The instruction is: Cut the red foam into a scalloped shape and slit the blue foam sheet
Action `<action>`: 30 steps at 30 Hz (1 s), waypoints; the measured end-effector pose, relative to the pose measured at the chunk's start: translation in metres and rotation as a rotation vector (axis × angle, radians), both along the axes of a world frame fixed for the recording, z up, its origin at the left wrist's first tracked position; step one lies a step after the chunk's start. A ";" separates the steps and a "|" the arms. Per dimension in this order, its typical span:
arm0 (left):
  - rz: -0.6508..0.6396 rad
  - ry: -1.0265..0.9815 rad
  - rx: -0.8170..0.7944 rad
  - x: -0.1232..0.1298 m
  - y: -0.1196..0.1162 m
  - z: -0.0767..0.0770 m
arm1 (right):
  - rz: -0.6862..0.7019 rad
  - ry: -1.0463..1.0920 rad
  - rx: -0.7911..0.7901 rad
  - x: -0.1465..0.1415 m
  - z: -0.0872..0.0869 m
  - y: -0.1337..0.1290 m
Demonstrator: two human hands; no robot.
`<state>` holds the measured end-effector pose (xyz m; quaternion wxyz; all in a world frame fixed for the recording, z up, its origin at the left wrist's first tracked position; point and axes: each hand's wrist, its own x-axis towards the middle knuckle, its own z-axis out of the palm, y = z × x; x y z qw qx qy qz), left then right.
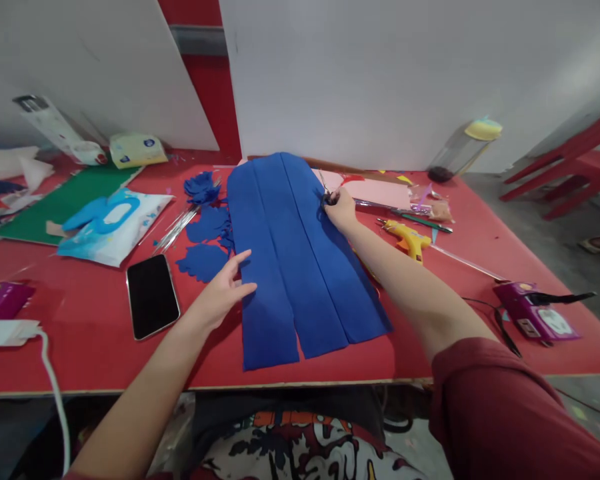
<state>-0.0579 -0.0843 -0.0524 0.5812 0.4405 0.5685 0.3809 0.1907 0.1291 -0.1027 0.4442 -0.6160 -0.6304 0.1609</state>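
Observation:
A large blue felt-like sheet (300,267) lies in the middle of the red table, with long lines dividing it into three strips. The near ends of the left two strips stand slightly apart. My left hand (225,290) rests at the sheet's left edge, thumb and fingers spread. At its far right edge, my right hand (341,210) is closed on the dark handles of a pair of scissors (325,193), whose blades point away from me. Scalloped blue cutouts (203,262) and a blue flower-like bundle (202,188) lie beyond my left hand.
Left of the sheet are a phone (153,297), a wipes pack (114,227) and a green board (70,200). A yellow glue gun (407,240), pink sheet (385,193) and purple box (535,312) lie right. A clear bottle (463,150) stands near the back wall.

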 end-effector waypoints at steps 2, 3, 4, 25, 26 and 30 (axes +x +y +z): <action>0.043 0.024 -0.008 -0.002 0.012 -0.006 | 0.013 0.000 0.063 -0.009 0.004 -0.001; 0.042 0.050 -0.041 -0.003 0.017 -0.010 | 0.027 -0.002 0.099 -0.012 0.006 -0.002; 0.031 0.072 -0.059 -0.005 0.021 -0.014 | 0.043 -0.004 0.133 -0.015 0.010 -0.003; -0.005 0.706 0.765 -0.012 0.084 0.015 | 0.075 -0.031 0.761 -0.023 0.144 0.058; -0.017 0.682 0.714 -0.011 0.090 0.010 | 0.074 -0.052 0.726 -0.024 0.140 0.066; -0.009 0.482 0.497 -0.002 0.108 -0.015 | 0.051 -0.039 0.497 -0.028 0.103 0.095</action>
